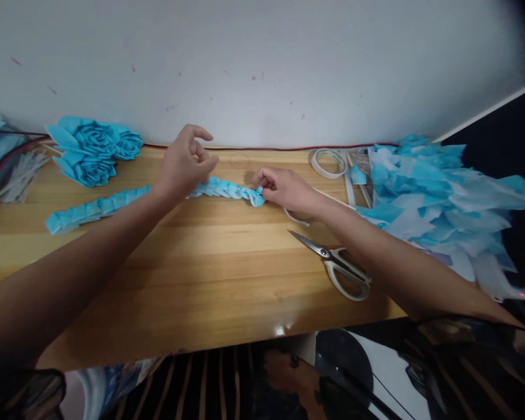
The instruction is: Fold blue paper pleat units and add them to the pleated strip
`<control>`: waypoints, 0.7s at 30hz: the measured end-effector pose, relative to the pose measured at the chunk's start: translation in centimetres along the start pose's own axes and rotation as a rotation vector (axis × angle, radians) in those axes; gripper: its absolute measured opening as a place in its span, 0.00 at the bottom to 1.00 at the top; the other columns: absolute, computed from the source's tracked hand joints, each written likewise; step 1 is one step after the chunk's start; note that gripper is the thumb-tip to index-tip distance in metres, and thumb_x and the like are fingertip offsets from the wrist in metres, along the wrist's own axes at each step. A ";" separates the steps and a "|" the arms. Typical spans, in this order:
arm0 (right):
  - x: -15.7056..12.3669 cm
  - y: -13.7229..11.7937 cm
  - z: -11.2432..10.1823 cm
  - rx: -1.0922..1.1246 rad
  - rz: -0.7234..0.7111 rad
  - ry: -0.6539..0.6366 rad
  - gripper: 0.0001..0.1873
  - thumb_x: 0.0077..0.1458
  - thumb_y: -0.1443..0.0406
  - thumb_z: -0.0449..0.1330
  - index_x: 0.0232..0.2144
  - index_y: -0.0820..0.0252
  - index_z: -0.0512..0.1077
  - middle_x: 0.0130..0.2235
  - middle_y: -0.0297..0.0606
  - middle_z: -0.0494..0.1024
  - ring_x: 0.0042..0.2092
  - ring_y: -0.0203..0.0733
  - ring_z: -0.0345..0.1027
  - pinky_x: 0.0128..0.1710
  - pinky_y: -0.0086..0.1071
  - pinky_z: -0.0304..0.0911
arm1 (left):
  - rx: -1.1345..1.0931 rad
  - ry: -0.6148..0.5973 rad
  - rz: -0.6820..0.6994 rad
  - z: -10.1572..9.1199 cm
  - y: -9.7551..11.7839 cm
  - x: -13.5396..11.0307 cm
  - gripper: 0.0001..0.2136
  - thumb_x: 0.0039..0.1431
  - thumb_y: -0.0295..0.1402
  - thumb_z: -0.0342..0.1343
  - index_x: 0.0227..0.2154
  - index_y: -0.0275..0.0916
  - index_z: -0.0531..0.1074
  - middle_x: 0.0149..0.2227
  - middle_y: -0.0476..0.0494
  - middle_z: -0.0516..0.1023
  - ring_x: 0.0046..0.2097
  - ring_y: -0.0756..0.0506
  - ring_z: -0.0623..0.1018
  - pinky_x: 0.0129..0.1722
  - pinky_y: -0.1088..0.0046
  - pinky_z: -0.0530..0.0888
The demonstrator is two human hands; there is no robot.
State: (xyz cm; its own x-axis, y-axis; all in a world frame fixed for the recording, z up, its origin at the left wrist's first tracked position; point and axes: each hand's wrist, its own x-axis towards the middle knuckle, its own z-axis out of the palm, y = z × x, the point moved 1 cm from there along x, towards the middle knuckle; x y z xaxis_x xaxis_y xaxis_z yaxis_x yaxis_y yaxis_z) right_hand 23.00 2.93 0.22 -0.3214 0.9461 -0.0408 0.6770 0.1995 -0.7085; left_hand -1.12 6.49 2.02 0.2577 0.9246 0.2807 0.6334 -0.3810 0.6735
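A long strip of folded light-blue paper petals (105, 204) lies across the wooden table (201, 274). My left hand (184, 166) pinches the strip near its middle with thumb and forefinger, the other fingers curled above. My right hand (284, 189) is closed on the strip's right end, holding it against the table.
Finished blue paper flowers (94, 149) sit at the back left by the white wall. Scissors (339, 265) lie under my right forearm. A tape roll (329, 162) sits at the back right, and a pile of blue and white paper pieces (437, 198) covers the right side.
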 end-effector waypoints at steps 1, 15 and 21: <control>0.0 0.1 0.0 0.007 -0.005 0.001 0.18 0.50 0.76 0.59 0.44 0.60 0.76 0.37 0.35 0.82 0.36 0.38 0.73 0.37 0.31 0.65 | 0.054 0.031 0.036 -0.2 0.3 -0.3 0.17 0.63 0.33 0.54 0.55 0.42 0.70 0.29 0.48 0.77 0.29 0.47 0.76 0.32 0.69 0.70; -0.1 -0.4 -0.5 0.249 0.076 -0.064 0.05 0.54 0.73 0.63 0.30 0.60 0.74 0.26 0.28 0.75 0.25 0.29 0.64 0.26 0.24 0.60 | 0.519 -0.435 0.488 3.0 3.7 -6.2 0.16 0.69 0.28 0.46 0.39 0.40 0.81 0.33 0.42 0.81 0.36 0.43 0.77 0.37 0.64 0.63; -0.1 -0.1 -2.0 0.353 0.136 -0.203 0.06 0.57 0.75 0.65 0.35 0.61 0.79 0.27 0.29 0.79 0.26 0.29 0.69 0.26 0.23 0.66 | 0.418 -0.491 0.429 2.9 3.4 -6.3 0.14 0.70 0.29 0.46 0.34 0.40 0.77 0.35 0.45 0.82 0.36 0.46 0.75 0.41 0.67 0.65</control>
State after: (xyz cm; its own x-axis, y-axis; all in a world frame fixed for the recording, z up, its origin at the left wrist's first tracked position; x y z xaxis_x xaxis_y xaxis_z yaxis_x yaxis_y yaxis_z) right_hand 24.29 3.30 1.73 -0.3925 0.8813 -0.2630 0.4656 -0.0562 -0.8832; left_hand 1.54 -0.59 0.61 0.7752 0.6291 0.0574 0.6024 -0.7635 0.2328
